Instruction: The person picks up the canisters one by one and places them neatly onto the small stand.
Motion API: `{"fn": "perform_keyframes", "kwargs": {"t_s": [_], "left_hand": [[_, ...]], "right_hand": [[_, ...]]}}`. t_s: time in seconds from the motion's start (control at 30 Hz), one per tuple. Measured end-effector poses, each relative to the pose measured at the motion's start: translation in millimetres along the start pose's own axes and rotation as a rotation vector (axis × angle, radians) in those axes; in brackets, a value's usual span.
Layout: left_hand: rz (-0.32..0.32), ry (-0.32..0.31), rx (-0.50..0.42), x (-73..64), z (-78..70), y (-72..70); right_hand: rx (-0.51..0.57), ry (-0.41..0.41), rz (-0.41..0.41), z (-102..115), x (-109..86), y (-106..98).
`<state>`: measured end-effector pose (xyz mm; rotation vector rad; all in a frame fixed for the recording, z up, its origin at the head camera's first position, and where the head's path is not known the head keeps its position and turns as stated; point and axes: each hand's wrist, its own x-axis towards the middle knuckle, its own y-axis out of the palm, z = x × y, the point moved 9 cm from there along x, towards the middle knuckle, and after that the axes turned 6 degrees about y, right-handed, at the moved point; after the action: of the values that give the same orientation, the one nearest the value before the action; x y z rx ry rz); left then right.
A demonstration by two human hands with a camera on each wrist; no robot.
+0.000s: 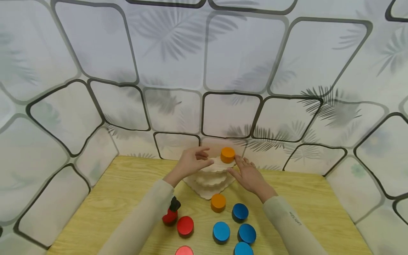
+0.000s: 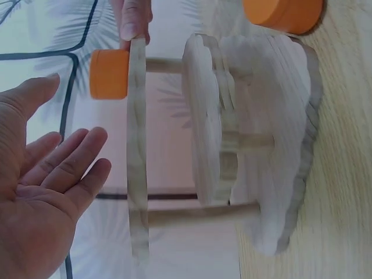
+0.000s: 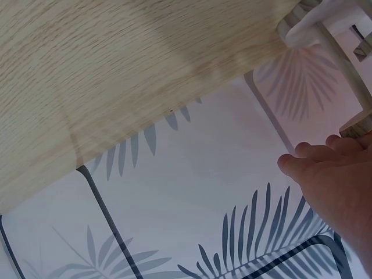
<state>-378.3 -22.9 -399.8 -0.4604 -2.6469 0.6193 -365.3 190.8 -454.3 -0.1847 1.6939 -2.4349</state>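
Atop the wooden stand (image 1: pixel 211 179) at one o'clock, the orange cylinder (image 1: pixel 227 155) risked toppling if the outstretched right hand (image 1: pixel 249 176) nudged it; left hand (image 1: pixel 192 162) looked loose.

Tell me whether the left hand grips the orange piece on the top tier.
No, in the head view a gap separates the left hand from the orange piece.

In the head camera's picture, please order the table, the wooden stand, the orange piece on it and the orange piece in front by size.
1. Table
2. Wooden stand
3. Orange piece on the stand, orange piece in front: too alike to rank.
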Motion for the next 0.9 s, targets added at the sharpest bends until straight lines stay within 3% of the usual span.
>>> {"fn": "perform_keyframes", "kwargs": {"t_s": [0.2, 0.4, 0.7, 0.9], "left_hand": [[-0.043, -0.031, -0.033, -23.3, 4.2, -21.3], [-0.057, -0.032, -0.028, -49.5, 12.9, -34.1], [-0.065, -0.052, 0.025, -87.0, 37.9, -38.8], [-0.072, -0.085, -0.008, -110.7, 57.7, -39.5]], "right_hand": [[0.008, -0.005, -0.008, 0.4, -0.3, -1.2], [0.009, -0.012, -0.007, 0.6, -0.7, -0.7], [0.01, -0.017, -0.018, -0.9, -0.7, -0.7], [0.009, -0.021, -0.019, -0.2, -0.6, -0.4]]}}
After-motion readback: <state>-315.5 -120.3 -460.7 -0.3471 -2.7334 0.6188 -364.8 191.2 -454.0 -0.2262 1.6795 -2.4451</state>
